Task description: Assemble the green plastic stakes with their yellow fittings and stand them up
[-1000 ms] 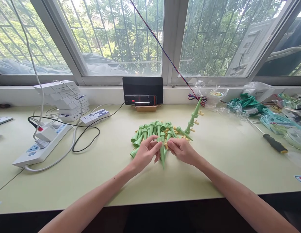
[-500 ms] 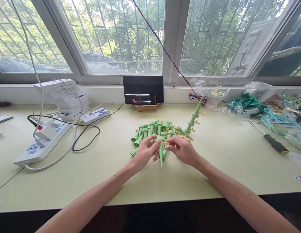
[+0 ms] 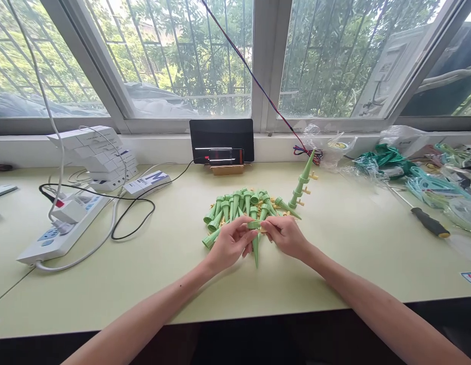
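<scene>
over the table (image 3: 174, 243), left fingers (image 3: 248, 237) pinch a green spike (image 3: 256, 251), right fingers (image 3: 270, 224) a yellow piece (image 3: 262, 230).

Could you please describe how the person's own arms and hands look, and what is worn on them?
The left hand and the right hand are bare, with no gloves; no ring, watch or bracelet shows. The left forearm and the right forearm show no sleeve within the picture. One small spot marks the left forearm.
</scene>
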A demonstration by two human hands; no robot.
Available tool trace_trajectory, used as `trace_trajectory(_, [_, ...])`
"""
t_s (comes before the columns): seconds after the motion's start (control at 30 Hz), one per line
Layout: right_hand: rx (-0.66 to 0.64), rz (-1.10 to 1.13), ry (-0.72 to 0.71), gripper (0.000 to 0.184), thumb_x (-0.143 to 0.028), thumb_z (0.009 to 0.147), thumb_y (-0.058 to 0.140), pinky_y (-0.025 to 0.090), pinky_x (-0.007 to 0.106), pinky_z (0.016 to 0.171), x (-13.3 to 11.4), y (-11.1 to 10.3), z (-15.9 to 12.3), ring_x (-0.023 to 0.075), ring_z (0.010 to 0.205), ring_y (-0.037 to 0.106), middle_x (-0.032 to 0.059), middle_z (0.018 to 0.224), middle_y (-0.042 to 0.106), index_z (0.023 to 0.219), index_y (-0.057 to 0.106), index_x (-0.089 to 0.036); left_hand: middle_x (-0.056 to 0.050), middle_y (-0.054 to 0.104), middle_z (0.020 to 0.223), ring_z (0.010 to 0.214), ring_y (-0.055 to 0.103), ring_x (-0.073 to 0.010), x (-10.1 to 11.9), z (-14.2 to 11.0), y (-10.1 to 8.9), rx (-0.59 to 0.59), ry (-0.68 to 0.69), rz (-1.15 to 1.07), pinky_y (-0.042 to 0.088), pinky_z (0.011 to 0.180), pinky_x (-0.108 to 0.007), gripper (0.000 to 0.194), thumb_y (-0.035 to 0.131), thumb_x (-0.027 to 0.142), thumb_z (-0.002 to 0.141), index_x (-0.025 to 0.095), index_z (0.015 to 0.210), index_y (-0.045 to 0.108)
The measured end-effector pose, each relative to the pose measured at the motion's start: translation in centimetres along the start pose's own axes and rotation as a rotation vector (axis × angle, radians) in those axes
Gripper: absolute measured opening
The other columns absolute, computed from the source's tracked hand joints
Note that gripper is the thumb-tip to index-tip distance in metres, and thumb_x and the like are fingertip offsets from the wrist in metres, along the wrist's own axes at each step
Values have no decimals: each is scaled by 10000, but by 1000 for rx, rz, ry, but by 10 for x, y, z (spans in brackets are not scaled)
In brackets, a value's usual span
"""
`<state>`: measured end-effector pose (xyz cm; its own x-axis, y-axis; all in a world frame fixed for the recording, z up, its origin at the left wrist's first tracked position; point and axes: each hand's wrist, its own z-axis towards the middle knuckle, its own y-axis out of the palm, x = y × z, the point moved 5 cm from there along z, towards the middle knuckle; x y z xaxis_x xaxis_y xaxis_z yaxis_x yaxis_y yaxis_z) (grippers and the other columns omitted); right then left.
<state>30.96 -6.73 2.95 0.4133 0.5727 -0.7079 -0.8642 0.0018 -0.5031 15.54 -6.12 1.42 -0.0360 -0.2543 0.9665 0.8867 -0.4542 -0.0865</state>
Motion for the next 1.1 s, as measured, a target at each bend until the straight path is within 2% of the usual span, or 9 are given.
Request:
trace_trajectory(0.13, [-12,25,42,495,-403,1001,415,290,238,467,-1,1,1,85,435,358,-37,472,430,556,386,-189,59,516,603,418,525,-81,6,-1,3,-18,-12,-5,405,415,-207,217,613,368,901,189,1014,569])
trace_trajectory(0.23, [4,-2,25,470,-383,1006,413,317,237,488,-5,-1,2,91,465,385,-29,506,466,583,448,-181,62,534,578,406,510,-65,9,1,4,-28,-80,-54,396,438,-196,197,606,363,912,185,981,556])
trace_trajectory(0.37, [35,-31,-30,204,-339,965,526,403,231,536,-8,-6,3,114,573,508,4,691,602,897,626,-175,77,494,518,403,472,-67,4,4,-2,33,-203,-242,370,385,-175,242,638,418,883,198,933,549])
trace_trajectory(0.43, [30,-31,-68,169,-315,944,571,448,234,567,-8,-7,3,120,614,550,25,802,641,1030,626,-181,82,475,498,392,449,-67,1,5,-5,60,-250,-329,342,354,-165,267,670,433,854,202,904,545])
trace_trajectory(0.5, [16,-53,-112,174,-293,951,564,472,245,595,-8,-8,2,125,641,567,38,859,647,1081,624,-193,85,468,496,382,427,-59,-1,6,-6,66,-284,-390,320,341,-156,281,693,435,835,204,890,542])
trace_trajectory(0.8, [22,-200,-304,211,-223,1006,450,459,282,603,-9,-6,-1,155,681,546,57,860,619,1159,595,-221,82,470,501,383,411,-45,-1,4,-5,41,-330,-418,302,345,-140,279,708,420,829,200,857,539])
trace_trajectory(1.0, [48,-174,-324,242,-206,999,465,498,294,657,-12,-7,-1,168,756,599,76,956,643,1213,578,-225,40,577,567,379,412,-31,1,5,-2,17,-340,-429,276,334,-134,269,695,411,843,174,828,567])
trace_trajectory(1.1, [59,-174,-326,216,-216,998,471,490,291,624,-12,-7,0,162,700,586,63,881,642,1166,606,-213,44,570,553,381,410,-33,2,5,-3,19,-348,-434,257,330,-129,263,704,401,837,178,825,565])
